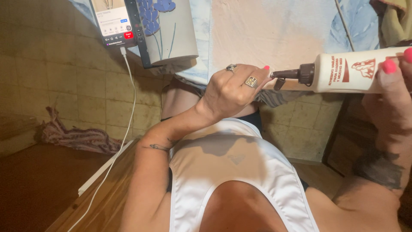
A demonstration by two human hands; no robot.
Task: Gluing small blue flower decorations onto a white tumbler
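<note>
Wrapped around the white glue bottle (356,71), the right hand (395,99) kept a closed grip on its body at the right edge of the frame, with pink-painted fingertips (389,66) pressing on the plastic. That bottle lay almost level in the upper right of the frame, and its dark nozzle (292,74) pointed to the left. At the centre of the frame, the left hand (234,90) was curled, its grip pressed together near the nozzle tip; two rings showed on its fingers, and I could not tell if it pinched something thin there. Both hands were over the edge of a worktop covered with a pale painted cloth (266,34) in pink and blue, which filled the upper middle of the frame. In the upper left, a phone (115,21) with a lit screen leaned against a grey cushion with blue flowers (167,30), and a white cable (128,107) hung down from the phone toward the lower left. Further left, a striped rag (77,137) lay on the tiled floor (64,77). The person wore a white top (231,172), seen in the lower middle of the frame.
</note>
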